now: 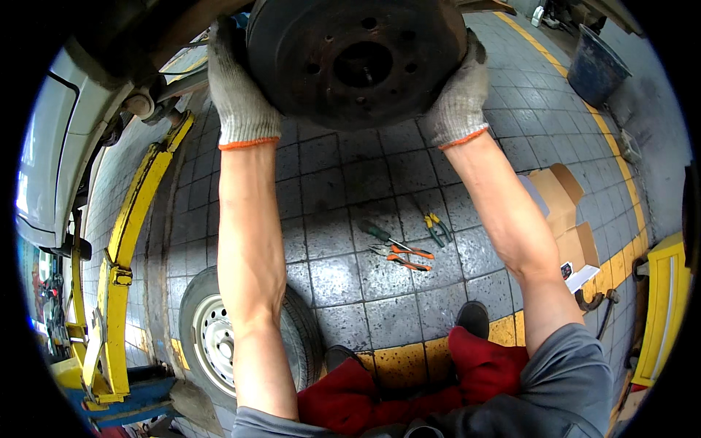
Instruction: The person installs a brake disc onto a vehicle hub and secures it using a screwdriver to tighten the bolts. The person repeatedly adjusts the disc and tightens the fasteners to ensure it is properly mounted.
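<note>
A dark, rust-tinged brake drum with a large centre hole and several smaller holes around it hangs at the top of the view, under the raised vehicle. My left hand, in a white knit glove with an orange cuff, grips the drum's left rim. On the opposite rim my right hand, gloved alike, is closed around the edge. Most of the fingers are hidden at the drum's sides and behind it. Both arms reach straight up and forward.
Below on the tiles lie orange-handled pliers, yellow-and-green pliers and a screwdriver. A removed wheel rests at lower left, near a yellow lift arm. An opened cardboard box, a dark bucket and a yellow cabinet stand right.
</note>
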A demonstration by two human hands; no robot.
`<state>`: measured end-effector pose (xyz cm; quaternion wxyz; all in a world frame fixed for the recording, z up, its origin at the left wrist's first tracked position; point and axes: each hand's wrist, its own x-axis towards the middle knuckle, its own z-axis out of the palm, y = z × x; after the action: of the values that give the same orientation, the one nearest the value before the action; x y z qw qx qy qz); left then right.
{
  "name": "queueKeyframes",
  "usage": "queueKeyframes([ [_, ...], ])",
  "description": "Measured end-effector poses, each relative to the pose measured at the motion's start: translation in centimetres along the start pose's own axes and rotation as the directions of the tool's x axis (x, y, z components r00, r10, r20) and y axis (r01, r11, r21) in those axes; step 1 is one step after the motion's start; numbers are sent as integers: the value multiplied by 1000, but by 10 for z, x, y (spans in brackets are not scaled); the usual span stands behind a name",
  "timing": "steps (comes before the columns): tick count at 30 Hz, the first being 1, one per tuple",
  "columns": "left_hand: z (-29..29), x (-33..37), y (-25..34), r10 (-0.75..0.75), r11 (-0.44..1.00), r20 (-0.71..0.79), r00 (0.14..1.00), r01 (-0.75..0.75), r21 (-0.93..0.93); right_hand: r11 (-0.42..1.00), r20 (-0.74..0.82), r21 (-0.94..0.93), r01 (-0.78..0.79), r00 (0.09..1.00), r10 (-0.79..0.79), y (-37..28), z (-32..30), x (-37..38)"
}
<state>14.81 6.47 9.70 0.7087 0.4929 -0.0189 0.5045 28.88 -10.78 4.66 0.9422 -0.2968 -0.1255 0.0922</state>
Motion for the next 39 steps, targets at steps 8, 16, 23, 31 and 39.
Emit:
queueKeyframes([
  [8,18,-3,32,28,991,-18,999,-25,129,995,52,96,-41,998,36,27,-13,16],
  [16,13,11,7,23,980,-63,998,-11,198,979,34,171,-114,993,110,35,-4,16],
  [23,4,8,3,-4,990,-81,997,15,139,993,-35,81,-85,995,88,36,-4,23],
  [31,-3,10,-2,-36,996,-66,997,41,78,990,16,-139,20,1000,-18,24,1,10],
  [39,-6,-16,-27,-73,993,-184,980,55,-103,899,389,-356,255,915,-105,-13,17,17],
])
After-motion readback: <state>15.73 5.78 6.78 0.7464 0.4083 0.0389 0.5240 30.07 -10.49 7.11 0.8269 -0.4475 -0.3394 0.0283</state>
